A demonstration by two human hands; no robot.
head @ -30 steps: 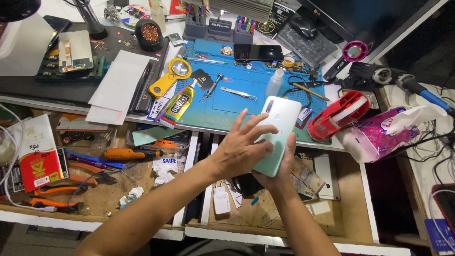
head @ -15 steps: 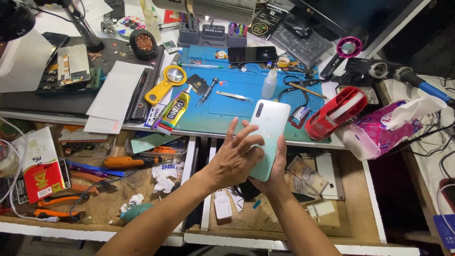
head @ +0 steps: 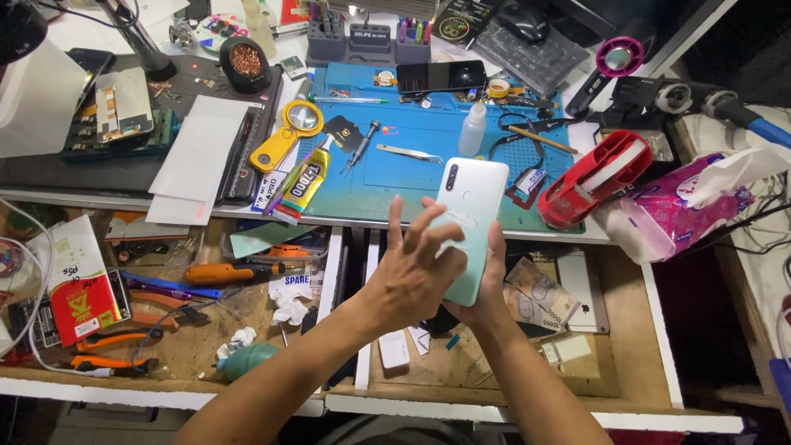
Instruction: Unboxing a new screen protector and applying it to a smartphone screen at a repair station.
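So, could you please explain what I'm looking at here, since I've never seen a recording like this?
There is no machine: a person works with two bare hands, filmed by one camera worn on their head, looking down at a cluttered repair bench. The right hand holds a pale mint phone from beneath, its back with the camera lenses facing up. The left hand lies flat on that back, fingers spread. Behind, on a blue work mat, lie tweezers, a small white bottle, a glue tube and a yellow magnifier. To the right sits a red tape dispenser. Open drawers below hold pliers and an orange screwdriver.
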